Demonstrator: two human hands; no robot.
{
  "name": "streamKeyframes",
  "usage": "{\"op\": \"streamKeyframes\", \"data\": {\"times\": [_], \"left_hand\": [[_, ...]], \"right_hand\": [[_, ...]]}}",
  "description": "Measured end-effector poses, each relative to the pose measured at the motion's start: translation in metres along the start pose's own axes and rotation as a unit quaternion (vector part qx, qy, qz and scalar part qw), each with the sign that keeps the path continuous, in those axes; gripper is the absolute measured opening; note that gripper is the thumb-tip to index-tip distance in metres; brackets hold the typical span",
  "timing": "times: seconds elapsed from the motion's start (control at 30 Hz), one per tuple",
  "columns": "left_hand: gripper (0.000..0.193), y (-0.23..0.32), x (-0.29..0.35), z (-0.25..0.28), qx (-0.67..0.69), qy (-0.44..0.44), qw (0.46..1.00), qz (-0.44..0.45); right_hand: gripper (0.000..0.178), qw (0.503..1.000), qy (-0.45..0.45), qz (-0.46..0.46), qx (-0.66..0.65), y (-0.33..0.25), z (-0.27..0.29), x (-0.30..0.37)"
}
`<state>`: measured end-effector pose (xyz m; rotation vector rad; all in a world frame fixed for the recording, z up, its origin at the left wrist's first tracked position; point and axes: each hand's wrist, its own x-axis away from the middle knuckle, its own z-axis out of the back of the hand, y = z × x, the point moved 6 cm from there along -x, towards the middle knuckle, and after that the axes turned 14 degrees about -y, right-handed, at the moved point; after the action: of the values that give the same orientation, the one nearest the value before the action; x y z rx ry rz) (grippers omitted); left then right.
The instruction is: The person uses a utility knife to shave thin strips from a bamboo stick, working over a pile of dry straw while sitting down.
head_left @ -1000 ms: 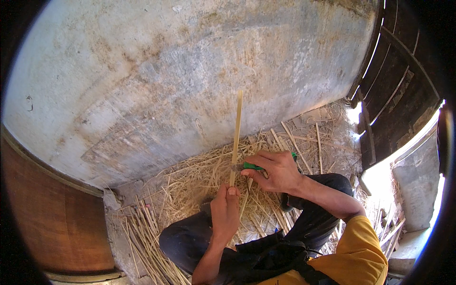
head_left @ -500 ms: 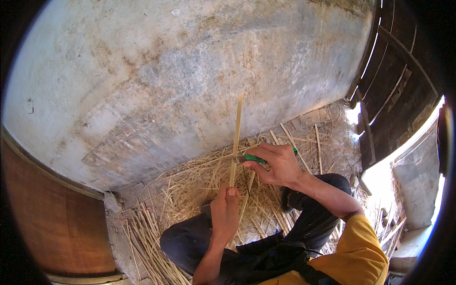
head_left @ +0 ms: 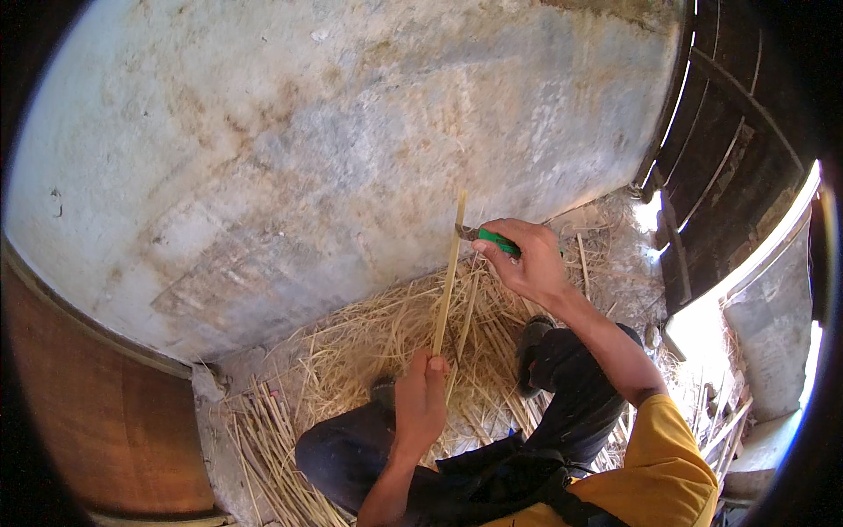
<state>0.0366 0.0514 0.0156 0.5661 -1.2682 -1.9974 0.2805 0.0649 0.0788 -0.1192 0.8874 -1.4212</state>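
My left hand (head_left: pixel 421 400) is closed around the lower end of a narrow, pale yellow bamboo strip (head_left: pixel 448 303), which stands nearly upright and leans slightly right. Higher up and to the right, my right hand (head_left: pixel 531 259) grips a green-handled knife (head_left: pixel 497 241). The knife's short, dark metal end meets the strip near its upper tip. Fingers hide part of the handle. Beneath both hands lies a loose heap of curly bamboo shavings (head_left: pixel 369 338).
A stained, pale wall (head_left: pixel 351 158) rises in front. At lower left, a bundle of thin strips (head_left: pixel 272 439) lies on the floor beside a brown wooden panel (head_left: pixel 105 395). My bent legs (head_left: pixel 580 386) frame the shavings. Dark boards (head_left: pixel 733 149) stand at right.
My right hand and the knife have moved up along the strip, from near its middle to near its tip. The strip now leans more right; my left hand has shifted slightly down.
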Motion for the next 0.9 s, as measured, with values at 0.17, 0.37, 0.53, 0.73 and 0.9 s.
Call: {"op": "streamKeyframes", "data": {"times": [0.17, 0.37, 0.53, 0.73, 0.9], "left_hand": [[0.031, -0.006, -0.001, -0.006, -0.006, 0.002, 1.0, -0.024], [0.033, -0.001, 0.005, -0.015, 0.013, -0.065, 0.998, -0.003], [0.032, -0.006, -0.001, -0.013, 0.112, -0.08, 0.99, 0.04], [0.033, -0.009, -0.006, -0.012, 0.072, -0.109, 0.99, 0.043], [0.029, -0.011, -0.008, -0.008, 0.027, -0.021, 0.999, 0.012]], "right_hand": [[0.028, 0.998, 0.055, -0.038, 0.011, 0.023, 0.015, -0.009], [0.033, 0.98, 0.111, -0.097, -0.13, 0.085, 0.055, -0.018], [0.035, 0.887, -0.034, -0.161, -0.431, 0.055, 0.025, -0.006], [0.028, 0.875, -0.06, -0.173, -0.448, 0.044, 0.009, 0.0], [0.024, 0.848, -0.064, -0.18, -0.495, 0.032, 0.001, 0.005]]}}
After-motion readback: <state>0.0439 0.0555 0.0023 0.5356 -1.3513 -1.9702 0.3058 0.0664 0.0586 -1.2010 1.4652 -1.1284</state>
